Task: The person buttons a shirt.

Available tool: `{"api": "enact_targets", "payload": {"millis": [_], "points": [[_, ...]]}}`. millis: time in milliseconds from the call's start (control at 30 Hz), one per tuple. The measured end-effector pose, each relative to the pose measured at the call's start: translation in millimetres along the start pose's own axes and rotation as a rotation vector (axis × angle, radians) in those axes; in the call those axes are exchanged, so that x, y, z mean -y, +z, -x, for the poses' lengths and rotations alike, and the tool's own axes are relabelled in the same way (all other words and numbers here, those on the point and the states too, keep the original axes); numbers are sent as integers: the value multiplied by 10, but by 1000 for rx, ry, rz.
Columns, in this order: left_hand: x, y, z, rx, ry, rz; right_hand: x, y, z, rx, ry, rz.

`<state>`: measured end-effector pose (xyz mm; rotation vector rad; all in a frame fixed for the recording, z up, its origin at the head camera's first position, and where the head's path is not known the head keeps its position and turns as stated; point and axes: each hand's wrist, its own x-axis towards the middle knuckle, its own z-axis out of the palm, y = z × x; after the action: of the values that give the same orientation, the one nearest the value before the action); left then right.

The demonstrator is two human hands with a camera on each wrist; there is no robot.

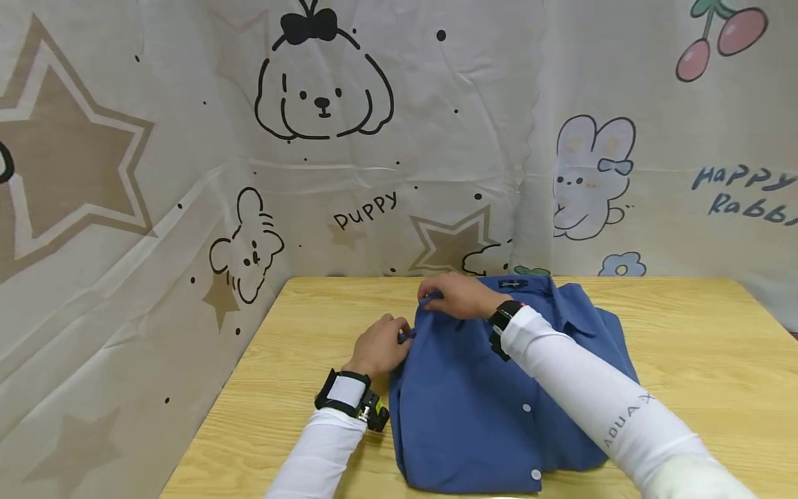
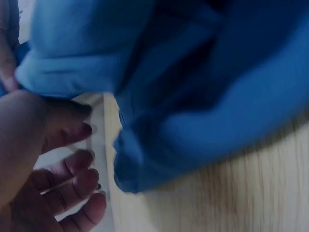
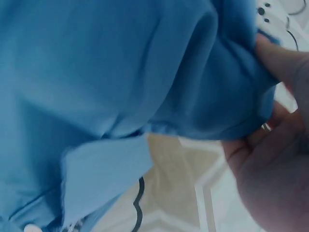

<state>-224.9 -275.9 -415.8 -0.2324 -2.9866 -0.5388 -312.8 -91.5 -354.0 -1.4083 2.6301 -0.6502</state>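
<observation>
A blue button-up shirt (image 1: 467,395) lies partly folded on the table, its collar at the far side and white buttons down the front. My right hand (image 1: 458,292) reaches across it and pinches the cloth at the upper left edge, lifting it. In the right wrist view the thumb and fingers (image 3: 241,152) grip the border of that cloth. My left hand (image 1: 382,344) is at the shirt's left edge, lower down. The left wrist view shows its fingers (image 2: 72,162) spread and loosely bent beside the cloth; whether thumb and forefinger hold any fabric is unclear.
The shirt rests on a light wooden table (image 1: 704,360). Behind and to the left hangs a pale curtain (image 1: 449,152) printed with stars, a puppy and a rabbit; it meets the table's back edge. My right forearm passes over the shirt's right side.
</observation>
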Motion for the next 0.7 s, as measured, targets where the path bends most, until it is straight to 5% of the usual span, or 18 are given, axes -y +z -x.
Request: {"api": "enact_targets", "payload": {"millis": [167, 367, 567, 700], "points": [[-81, -18, -59, 28, 130, 273, -2, -154, 102, -81, -65, -126], [-250, -58, -83, 231, 161, 719, 24, -260, 222, -116, -126, -193], [-475, -57, -69, 316, 110, 873, -1, -348, 367, -161, -100, -221], [-606, -49, -84, 298, 120, 952, -15, -407, 473, -176, -105, -223]]}}
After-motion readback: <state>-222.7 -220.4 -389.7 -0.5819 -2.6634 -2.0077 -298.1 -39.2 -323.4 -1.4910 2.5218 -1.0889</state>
